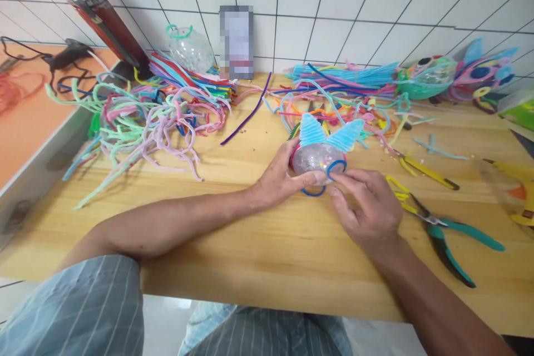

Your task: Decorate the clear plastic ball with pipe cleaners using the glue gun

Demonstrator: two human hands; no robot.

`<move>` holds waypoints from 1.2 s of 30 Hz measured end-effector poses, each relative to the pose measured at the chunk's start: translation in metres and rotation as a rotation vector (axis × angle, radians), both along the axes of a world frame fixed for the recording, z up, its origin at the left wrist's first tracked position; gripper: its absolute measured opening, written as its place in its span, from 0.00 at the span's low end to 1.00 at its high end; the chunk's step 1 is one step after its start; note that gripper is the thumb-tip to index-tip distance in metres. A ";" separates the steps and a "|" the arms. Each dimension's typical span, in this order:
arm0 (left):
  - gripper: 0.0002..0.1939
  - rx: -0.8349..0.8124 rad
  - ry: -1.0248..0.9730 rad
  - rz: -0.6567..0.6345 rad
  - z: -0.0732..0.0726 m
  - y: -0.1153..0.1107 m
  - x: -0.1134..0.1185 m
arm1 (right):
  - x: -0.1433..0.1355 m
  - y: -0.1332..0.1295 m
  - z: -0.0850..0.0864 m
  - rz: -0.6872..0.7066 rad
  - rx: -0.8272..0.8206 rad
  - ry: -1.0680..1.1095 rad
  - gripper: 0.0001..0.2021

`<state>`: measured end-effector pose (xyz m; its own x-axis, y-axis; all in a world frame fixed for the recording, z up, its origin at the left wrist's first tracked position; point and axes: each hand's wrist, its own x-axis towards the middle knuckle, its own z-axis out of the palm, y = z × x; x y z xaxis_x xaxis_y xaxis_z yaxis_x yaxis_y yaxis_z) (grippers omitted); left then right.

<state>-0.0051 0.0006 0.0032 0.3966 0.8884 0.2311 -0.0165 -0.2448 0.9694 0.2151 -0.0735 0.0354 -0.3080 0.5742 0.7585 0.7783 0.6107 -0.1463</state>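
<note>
A clear round ball [311, 157] with light-blue pipe-cleaner ears [329, 133] on top sits in my left hand [280, 175]. That hand's thumb lies across the ball's front and its fingers go round the left side and behind. With bent fingers, my right hand [367, 206] touches a dark-blue pipe-cleaner ring [336, 169] at the ball's right front. Its fingertips hide part of the ring's lower edge. A second dark-blue loop [314, 191] shows under the ball, just below my left thumb.
Loose pipe cleaners [154, 128] spread at left; bundles [346, 77] lie by the wall. Green-handled pliers [448, 231] and a yellow cutter [434, 172] lie at right. A phone [237, 41], a red flask [98, 14] and decorated balls [425, 77] stand at the back.
</note>
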 end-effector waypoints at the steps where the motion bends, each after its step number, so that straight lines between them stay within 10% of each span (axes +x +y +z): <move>1: 0.50 0.002 0.005 -0.001 0.000 0.000 0.000 | 0.000 0.000 0.000 -0.001 -0.006 0.010 0.17; 36: 0.54 0.022 0.024 0.016 -0.004 -0.005 0.002 | -0.010 0.009 -0.017 -0.154 -0.319 0.591 0.13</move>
<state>-0.0031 -0.0048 -0.0003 0.3878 0.8896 0.2414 0.0109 -0.2663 0.9638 0.2054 -0.0641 0.0188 0.2081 0.8012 0.5611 0.5870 0.3565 -0.7268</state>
